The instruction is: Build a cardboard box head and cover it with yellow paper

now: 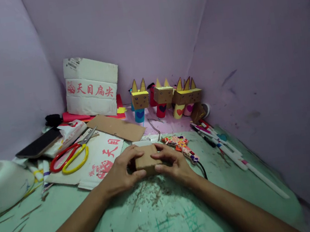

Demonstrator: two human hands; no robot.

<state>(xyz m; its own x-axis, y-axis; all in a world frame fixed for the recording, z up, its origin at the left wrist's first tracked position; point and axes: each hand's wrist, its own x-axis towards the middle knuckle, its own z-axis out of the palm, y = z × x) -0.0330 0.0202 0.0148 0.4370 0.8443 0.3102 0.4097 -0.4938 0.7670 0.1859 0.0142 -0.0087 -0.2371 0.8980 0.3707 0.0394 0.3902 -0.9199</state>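
Between my two hands is a small brown cardboard box (147, 159), held just above or on the green table. My left hand (126, 167) grips its left side, thumb at the lower front edge and fingers along the top. From the right, my right hand (174, 163) closes on the opposite side with fingertips on the top and front. A flat cutout with colourful dots (179, 145) lies beside my right hand. Left of my left hand lies white printed cardboard (93, 169), with red-and-yellow scissors (75, 153) on top of it.
Several cardboard-headed figures with pointed ears (141, 100) stand at the back. A printed cardboard sheet (92, 87) leans on the wall. A phone (38, 142) and a white pot (4, 185) are at left, markers (231, 151) at right. Brown scraps (151, 194) litter the table.
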